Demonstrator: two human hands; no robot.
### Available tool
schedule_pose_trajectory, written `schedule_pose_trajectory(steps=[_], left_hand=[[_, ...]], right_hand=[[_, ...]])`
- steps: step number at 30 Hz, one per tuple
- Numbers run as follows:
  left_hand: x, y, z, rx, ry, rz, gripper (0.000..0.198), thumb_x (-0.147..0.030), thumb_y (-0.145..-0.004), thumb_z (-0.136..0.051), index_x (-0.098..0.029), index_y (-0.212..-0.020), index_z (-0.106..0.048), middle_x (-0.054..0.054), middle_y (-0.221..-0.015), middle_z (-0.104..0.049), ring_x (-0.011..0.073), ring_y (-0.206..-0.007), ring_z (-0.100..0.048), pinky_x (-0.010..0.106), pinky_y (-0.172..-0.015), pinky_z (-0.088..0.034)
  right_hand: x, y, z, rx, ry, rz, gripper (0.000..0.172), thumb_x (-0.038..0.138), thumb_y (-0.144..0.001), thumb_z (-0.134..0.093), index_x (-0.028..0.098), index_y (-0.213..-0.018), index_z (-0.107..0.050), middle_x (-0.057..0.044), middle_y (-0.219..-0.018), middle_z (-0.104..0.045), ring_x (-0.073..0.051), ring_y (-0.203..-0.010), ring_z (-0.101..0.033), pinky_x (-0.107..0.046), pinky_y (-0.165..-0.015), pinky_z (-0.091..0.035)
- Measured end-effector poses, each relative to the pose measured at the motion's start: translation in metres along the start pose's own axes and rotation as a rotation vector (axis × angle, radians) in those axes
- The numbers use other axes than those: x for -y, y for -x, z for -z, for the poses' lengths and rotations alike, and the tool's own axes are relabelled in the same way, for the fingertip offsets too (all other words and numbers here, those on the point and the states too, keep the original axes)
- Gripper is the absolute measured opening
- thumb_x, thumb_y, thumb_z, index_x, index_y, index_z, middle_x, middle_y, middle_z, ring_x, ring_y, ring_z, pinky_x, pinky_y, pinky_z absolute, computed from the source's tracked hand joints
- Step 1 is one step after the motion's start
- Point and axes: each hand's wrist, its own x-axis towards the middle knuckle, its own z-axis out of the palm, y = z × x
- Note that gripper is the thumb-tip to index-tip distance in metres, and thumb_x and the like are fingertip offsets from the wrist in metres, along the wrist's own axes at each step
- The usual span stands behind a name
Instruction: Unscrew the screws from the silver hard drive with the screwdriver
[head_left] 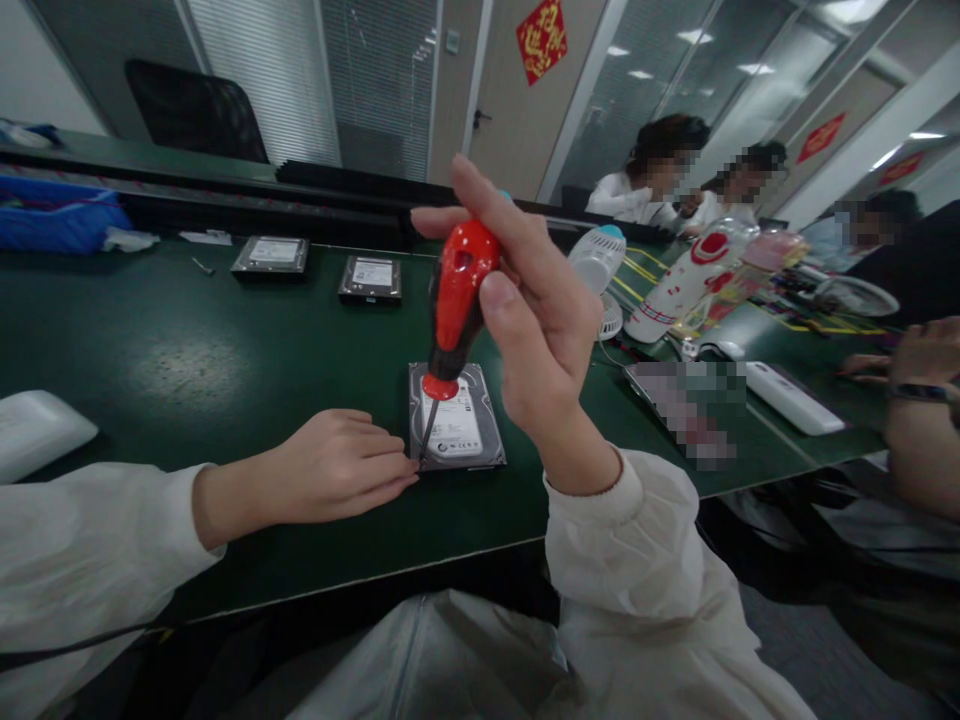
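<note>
- The right hand [544,330] grips a red-and-black screwdriver [460,290] by its handle, thumb against the side, one finger pointing up past the butt.
- The screwdriver leans slightly, shaft down, its tip at the near left corner of a hard drive [481,425].
- The left hand [337,465] lies low beside that same corner, fingers curled together and fingertips at the drive's edge; whether they pinch anything there cannot be told.
- The drive lies flat, label up, towards the near edge of the green surface [187,350]; two more drives [271,256] [370,278] lie by the far edge, left of the middle.
- The drive should feel dense for its size, stiff and smooth, its insides likely sensitive to knocks; the side walls look the safest hold, with the labelled top left unpressed.
- The screwdriver is probably light and rigid; its bulging handle offers a sure hold, while the thin shaft gives little grip and could slip sideways if tilted.
</note>
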Motion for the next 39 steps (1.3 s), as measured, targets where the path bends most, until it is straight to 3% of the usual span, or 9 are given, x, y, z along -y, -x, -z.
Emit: schedule_pose_trajectory(steps=[6, 11, 18, 21, 26, 29, 33, 37, 39], left_hand=[[0.000, 0.000, -0.001, 0.009, 0.009, 0.006, 0.014, -0.021, -0.097, -0.054, -0.017, -0.093, -0.066, -0.002, -0.072, -0.065, 0.0121, -0.058, -0.055, 0.032, -0.056, -0.037], [0.000, 0.001, -0.001, 0.017, -0.004, 0.001, 0.014, -0.021, -0.097, -0.053, -0.017, -0.094, -0.066, -0.002, -0.072, -0.065, 0.0125, -0.058, -0.054, 0.033, -0.056, -0.037], [0.001, 0.000, -0.001, 0.008, -0.001, 0.003, 0.013, -0.021, -0.097, -0.054, -0.017, -0.093, -0.066, -0.002, -0.071, -0.065, 0.0122, -0.058, -0.054, 0.032, -0.056, -0.036], [0.000, -0.001, 0.000, 0.007, 0.003, 0.002, 0.013, -0.021, -0.097, -0.054, -0.017, -0.092, -0.066, -0.002, -0.071, -0.065, 0.0120, -0.057, -0.054, 0.032, -0.055, -0.036], [0.000, -0.001, 0.000, 0.002, 0.002, -0.001, 0.013, -0.019, -0.097, -0.054, -0.017, -0.092, -0.066, -0.002, -0.071, -0.065, 0.0120, -0.057, -0.055, 0.032, -0.055, -0.036], [0.000, 0.000, 0.000, 0.006, 0.008, -0.002, 0.013, -0.020, -0.097, -0.054, -0.017, -0.092, -0.066, -0.002, -0.071, -0.064, 0.0120, -0.058, -0.055, 0.032, -0.055, -0.037], [0.000, 0.000, 0.000, -0.008, 0.007, 0.000, 0.014, -0.021, -0.097, -0.053, -0.017, -0.091, -0.065, -0.002, -0.070, -0.064, 0.0121, -0.056, -0.053, 0.032, -0.055, -0.036], [0.001, 0.000, -0.001, 0.005, 0.008, 0.000, 0.013, -0.020, -0.097, -0.053, -0.018, -0.092, -0.065, -0.002, -0.071, -0.065, 0.0122, -0.058, -0.055, 0.031, -0.056, -0.036], [0.001, 0.000, 0.000, 0.012, 0.008, 0.000, 0.013, -0.020, -0.097, -0.053, -0.018, -0.091, -0.065, -0.001, -0.072, -0.066, 0.0121, -0.058, -0.055, 0.031, -0.056, -0.037]], right_hand=[[0.001, -0.003, -0.001, -0.144, 0.128, 0.097, 0.028, 0.046, -0.090, -0.055, 0.033, -0.114, -0.063, 0.002, -0.114, -0.070, -0.019, -0.100, -0.063, -0.038, -0.096, -0.053], [0.000, -0.004, 0.003, 0.023, 0.021, 0.115, 0.042, 0.038, -0.096, -0.036, 0.028, -0.132, -0.057, -0.003, -0.124, -0.067, -0.020, -0.117, -0.059, -0.040, -0.106, -0.048], [-0.003, 0.000, -0.003, -0.156, -0.013, 0.047, 0.038, 0.037, -0.085, -0.065, 0.026, -0.120, -0.057, -0.004, -0.120, -0.063, -0.017, -0.098, -0.064, -0.032, -0.083, -0.055], [-0.001, 0.000, -0.005, -0.177, -0.030, 0.064, 0.032, 0.040, -0.085, -0.064, 0.030, -0.115, -0.059, 0.000, -0.112, -0.065, -0.016, -0.095, -0.064, -0.032, -0.081, -0.055], [-0.003, 0.001, -0.007, -0.054, -0.200, 0.033, 0.037, 0.037, -0.096, -0.040, 0.033, -0.128, -0.057, -0.002, -0.129, -0.065, -0.022, -0.127, -0.060, -0.042, -0.106, -0.050], [-0.005, 0.000, -0.007, -0.121, -0.128, 0.058, 0.034, 0.037, -0.095, -0.045, 0.036, -0.126, -0.058, 0.000, -0.127, -0.065, -0.019, -0.113, -0.065, -0.038, -0.093, -0.055], [-0.003, -0.003, -0.004, -0.220, -0.018, 0.150, 0.029, 0.033, -0.084, -0.064, 0.026, -0.112, -0.065, -0.002, -0.106, -0.069, -0.017, -0.099, -0.061, -0.034, -0.084, -0.053], [-0.006, -0.003, -0.003, -0.088, -0.075, 0.086, 0.034, 0.038, -0.093, -0.047, 0.029, -0.122, -0.061, -0.003, -0.121, -0.067, -0.021, -0.121, -0.060, -0.038, -0.104, -0.050], [-0.007, -0.001, -0.004, -0.052, -0.123, 0.057, 0.036, 0.037, -0.094, -0.044, 0.032, -0.127, -0.057, -0.002, -0.126, -0.067, -0.021, -0.119, -0.062, -0.038, -0.103, -0.051]])
